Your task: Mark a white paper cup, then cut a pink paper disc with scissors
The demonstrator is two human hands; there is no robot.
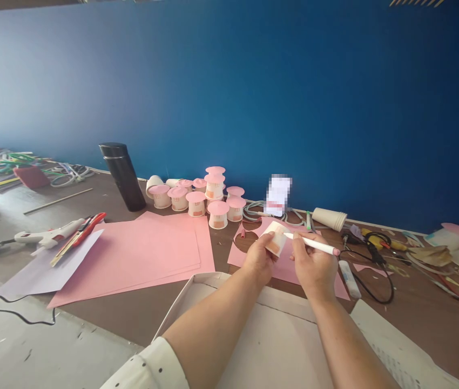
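Note:
My left hand point(261, 257) is closed around a small white paper cup point(277, 236), tilted, with an orange-brown patch drawn on its side. In my right hand point(312, 267) is a white marker pen point(315, 245) with a pinkish end; its tip points at the cup, and I cannot tell whether it touches. Beneath both hands lies a pink sheet point(288, 268) with round pieces cut out. A pink pen cap point(242, 233) lies on that sheet. Farther back stand several paper cups with pink round tops point(218, 208), some with windows and doors drawn on.
Pink sheets point(144, 254) lie at left under a glue gun point(51, 235) and a red utility knife point(78, 237). A black bottle point(123, 175) stands behind them. A phone point(278, 195) leans at the wall near stacked cups point(329, 219). An open box point(270, 335) lies in front; cables point(375, 254) are right.

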